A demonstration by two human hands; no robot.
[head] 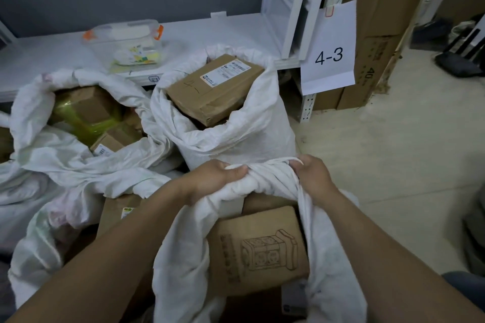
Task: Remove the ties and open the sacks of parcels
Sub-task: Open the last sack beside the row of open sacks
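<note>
Close to the viewer, two bare forearms reached in from the bottom edge toward a white woven sack (183,257) that stood at bottom centre. The left hand (217,178) had its fingers and thumb curled tightly round a bunched fold of the sack's cloth. The right hand (313,174), just beside it, was likewise curled closed, gripping the other side of the twisted neck (267,176) that ran between the two hands. Whether a separate tie was wound into that twist could not be told. Below the hands the sack's mouth gaped partly open, showing a brown printed box (257,252) with a line drawing of a multi-socket block on its face.

Directly behind, touching the near sack, stood a second sack (236,141), its mouth rolled open around a labelled parcel (214,86) that lay tilted on top. To the left a third sack (65,155) lay slumped and open, holding small cartons (89,106), one wrapped in yellow-green tape. Behind the sacks ran a low white shelf (210,31) carrying a clear plastic tub (126,44) with orange clips. A paper sign (330,52) reading "4-3" hung from the shelf's upright at right, in front of stacked brown cartons (378,21) on the pale floor (393,152).
</note>
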